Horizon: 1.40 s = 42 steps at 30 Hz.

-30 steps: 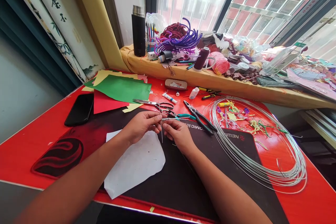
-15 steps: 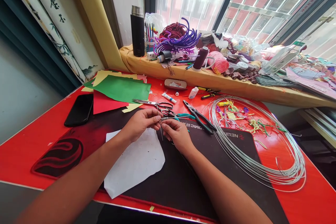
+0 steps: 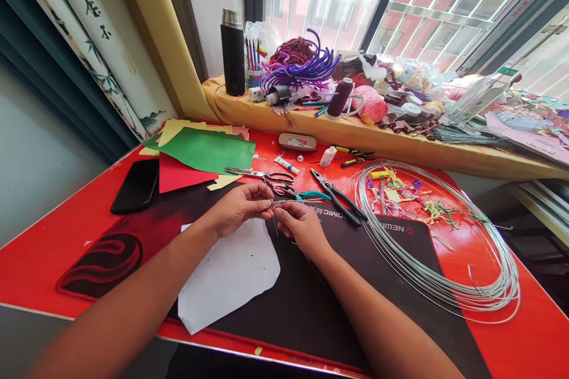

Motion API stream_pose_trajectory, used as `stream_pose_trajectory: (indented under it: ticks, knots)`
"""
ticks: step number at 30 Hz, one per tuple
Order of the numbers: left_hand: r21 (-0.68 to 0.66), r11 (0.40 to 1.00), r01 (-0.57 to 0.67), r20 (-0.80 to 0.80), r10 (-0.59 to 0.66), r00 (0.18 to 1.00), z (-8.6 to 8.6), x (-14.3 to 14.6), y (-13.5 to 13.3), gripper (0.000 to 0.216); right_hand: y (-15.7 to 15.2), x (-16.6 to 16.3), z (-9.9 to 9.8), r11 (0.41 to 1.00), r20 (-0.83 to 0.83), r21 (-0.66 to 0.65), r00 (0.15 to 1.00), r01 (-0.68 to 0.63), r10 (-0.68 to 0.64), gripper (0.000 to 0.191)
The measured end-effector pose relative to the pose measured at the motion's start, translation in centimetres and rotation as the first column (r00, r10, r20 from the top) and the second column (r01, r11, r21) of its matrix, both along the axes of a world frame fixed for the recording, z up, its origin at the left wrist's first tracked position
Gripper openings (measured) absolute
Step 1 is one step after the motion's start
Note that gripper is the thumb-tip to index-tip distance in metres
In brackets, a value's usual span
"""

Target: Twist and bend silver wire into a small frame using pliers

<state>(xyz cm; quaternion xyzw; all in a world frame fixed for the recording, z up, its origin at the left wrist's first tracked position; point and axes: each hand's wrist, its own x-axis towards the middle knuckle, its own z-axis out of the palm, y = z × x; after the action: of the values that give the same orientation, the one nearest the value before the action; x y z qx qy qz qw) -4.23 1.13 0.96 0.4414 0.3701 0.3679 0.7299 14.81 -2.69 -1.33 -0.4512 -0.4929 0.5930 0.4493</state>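
Thin silvery wire [image 3: 281, 201] runs between my fingertips, with a coiled or twisted stretch and loose ends sticking up and down. My left hand [image 3: 242, 208] pinches it from the left, thumb against fingers. From the right, my right hand [image 3: 302, 226] grips the same wire close by, the fingertips nearly meeting. A sheet of white paper [image 3: 231, 275] lies under my left hand on the dark desk mat [image 3: 311, 308]. Just beyond the hands are scissors [image 3: 258, 174] and teal-handled pliers [image 3: 313, 195]. Black-handled pliers [image 3: 338, 198] rest to their right.
A large coil of wire [image 3: 444, 284] covers the right side, with colourful scraps [image 3: 400, 195] inside it. Green paper [image 3: 208, 151], red paper [image 3: 182, 173] and a black phone [image 3: 136, 185] lie at left. A glue tube [image 3: 287, 166] and white bottle [image 3: 328, 156] stand near the crowded sill.
Both hands stay nearly in place, still on the wire. The wire's loose ends have shifted slightly between the fingers. The whole view has moved a little.
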Motion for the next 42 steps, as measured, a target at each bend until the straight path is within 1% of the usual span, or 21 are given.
stream_pose_trajectory:
  ticks: [6,11,13,21,28,35,42]
  knots:
    - [-0.044,0.999,-0.014,0.030,0.015,0.999,0.01,0.14,0.02,0.033,-0.02,0.02,0.06,1.000,-0.006,-0.005,1.000,0.008,-0.008,0.035]
    - [-0.118,0.991,-0.069,0.091,0.080,0.993,-0.27,0.58,-0.13,0.033,0.02,0.14,0.22,1.000,-0.037,-0.012,0.999,0.016,-0.016,0.035]
    - [-0.129,0.989,-0.072,0.093,0.085,0.992,-0.30,0.69,-0.19,0.033,0.03,0.20,0.27,1.000,-0.043,-0.009,0.999,0.015,-0.015,0.035]
    - [-0.083,0.996,-0.016,0.084,0.023,0.996,0.05,0.50,-0.22,0.031,0.03,0.21,0.11,1.000,-0.036,-0.009,0.999,-0.005,0.005,0.033]
    - [-0.087,0.996,0.012,0.111,-0.002,0.994,-0.10,0.42,-0.34,0.031,-0.03,0.20,0.31,1.000,-0.040,-0.014,0.999,-0.021,0.021,0.037]
    - [-0.094,0.995,-0.021,0.103,0.031,0.994,-0.27,0.50,-0.28,0.029,-0.01,0.15,0.14,0.998,-0.030,0.030,0.998,-0.049,0.050,0.036]
    - [-0.080,0.997,0.013,0.041,-0.009,0.999,0.04,0.12,-0.10,0.033,0.06,0.21,-0.21,0.993,0.050,0.110,0.998,-0.038,0.032,0.032]
